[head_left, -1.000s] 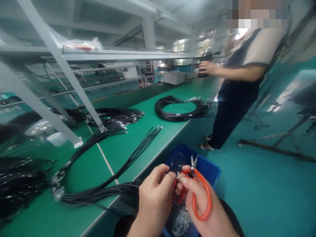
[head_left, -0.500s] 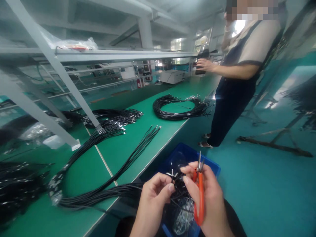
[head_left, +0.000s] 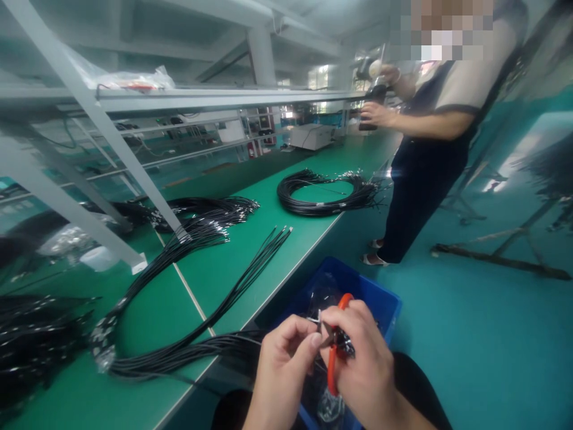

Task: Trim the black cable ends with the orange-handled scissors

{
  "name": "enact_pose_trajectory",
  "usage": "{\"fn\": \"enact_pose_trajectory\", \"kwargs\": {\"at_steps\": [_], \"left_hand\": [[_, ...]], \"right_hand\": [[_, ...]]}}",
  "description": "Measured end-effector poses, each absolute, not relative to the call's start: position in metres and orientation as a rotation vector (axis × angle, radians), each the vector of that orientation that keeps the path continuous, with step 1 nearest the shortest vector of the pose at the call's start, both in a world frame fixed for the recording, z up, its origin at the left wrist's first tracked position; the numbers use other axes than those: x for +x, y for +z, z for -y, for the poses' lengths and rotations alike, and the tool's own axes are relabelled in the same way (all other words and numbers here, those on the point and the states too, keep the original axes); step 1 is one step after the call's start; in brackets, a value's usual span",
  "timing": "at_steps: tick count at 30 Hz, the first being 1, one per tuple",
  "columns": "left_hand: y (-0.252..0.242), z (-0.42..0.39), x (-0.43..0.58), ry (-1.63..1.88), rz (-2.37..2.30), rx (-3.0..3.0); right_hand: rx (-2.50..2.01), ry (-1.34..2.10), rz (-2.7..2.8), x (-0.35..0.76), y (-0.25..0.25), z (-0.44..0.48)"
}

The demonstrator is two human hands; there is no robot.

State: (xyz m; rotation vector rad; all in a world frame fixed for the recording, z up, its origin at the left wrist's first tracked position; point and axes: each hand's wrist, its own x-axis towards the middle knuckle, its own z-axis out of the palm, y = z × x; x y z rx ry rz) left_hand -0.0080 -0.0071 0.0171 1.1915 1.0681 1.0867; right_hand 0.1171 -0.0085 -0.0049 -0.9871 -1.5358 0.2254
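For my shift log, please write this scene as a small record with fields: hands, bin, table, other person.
Right hand: holds orange-handled scissors
Left hand: close to the scissors; any held item unclear
Bin: blue, below both hands
Table: green, bearing black cables, some coiled
Other person: standing beside the table, one hand on a dark object

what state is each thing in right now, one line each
left hand: pinched on a small piece
right hand: closed on the scissors
scissors: open, tips by the left hand
bin: open-topped, clear plastic inside
coil: wound in a ring, flat on the bench
bundle: bent in a U, wrapped at the bend
bag: on the shelf, sealed or not unclear
dark container: held by another person, lid unclear
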Motion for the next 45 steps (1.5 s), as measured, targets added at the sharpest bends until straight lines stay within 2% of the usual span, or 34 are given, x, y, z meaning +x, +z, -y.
{"fn": "enact_pose_trajectory", "kwargs": {"at_steps": [3,6,8,12,16,27,45], "left_hand": [[0.018,0.005,-0.011,1.156,-1.089,1.139],[0.016,0.002,-0.015,1.192,-1.093,1.134],[0.015,0.000,-0.016,1.217,-1.101,1.146],[0.013,-0.001,-0.013,1.293,-1.144,1.159],[0.011,0.001,-0.010,1.332,-1.151,1.206],[0.008,0.002,-0.005,1.239,-1.269,1.436],[0.003,0.000,0.000,1.280,-1.317,1.459]], "right_hand": [[-1.001,0.171,1.521,0.119,-0.013,0.009],[-1.056,0.322,1.398,0.118,-0.018,0.018],[-1.076,0.604,1.281,0.115,-0.015,0.028],[-1.059,1.397,1.055,0.114,-0.001,0.042],[-1.139,1.755,0.963,0.117,0.008,0.036],[-1.271,1.707,0.988,0.121,0.006,0.026],[-0.999,1.914,0.976,0.137,-0.004,0.023]]}}
